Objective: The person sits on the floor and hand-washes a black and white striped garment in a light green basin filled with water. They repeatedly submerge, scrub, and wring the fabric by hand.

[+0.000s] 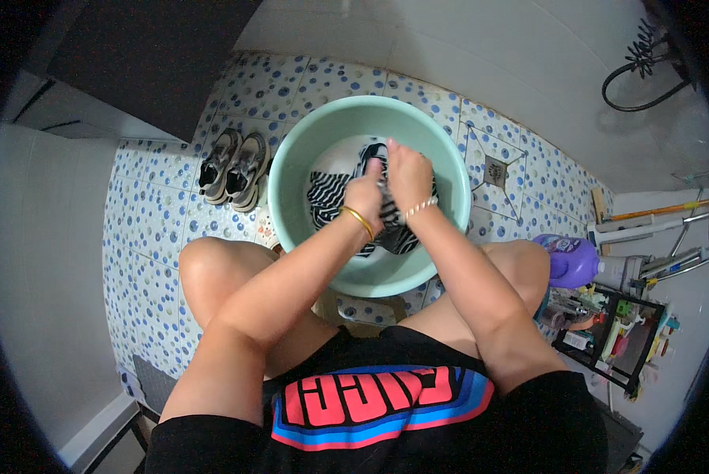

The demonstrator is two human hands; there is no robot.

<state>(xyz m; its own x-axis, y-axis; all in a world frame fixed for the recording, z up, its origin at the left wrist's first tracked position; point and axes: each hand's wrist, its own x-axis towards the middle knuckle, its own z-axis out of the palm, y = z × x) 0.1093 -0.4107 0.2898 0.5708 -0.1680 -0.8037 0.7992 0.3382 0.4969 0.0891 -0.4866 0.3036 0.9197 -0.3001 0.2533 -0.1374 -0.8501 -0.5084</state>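
A round, pale green plastic basin (283, 219) stands on the tiled floor between my knees. Whitish, soapy-looking water (333, 155) covers its bottom. Black-and-white striped cloth (329, 192) lies bunched and wet in it, spread to both sides of my hands. My left hand (366, 195), with a gold bangle at the wrist, grips a fold of this cloth. Close beside it, my right hand (409, 172), wearing a beaded bracelet, is closed on the cloth too. Both thumbs point away from me. The cloth between the palms is partly hidden by the fingers.
A pair of sneakers (234, 169) sits left of the basin. To the right are a square floor drain (496, 172), a purple detergent bottle (567, 260) and a black rack (612, 338) with toiletries. A dark cabinet (147, 59) overhangs the far left. Long-handled tools (656, 210) lean at right.
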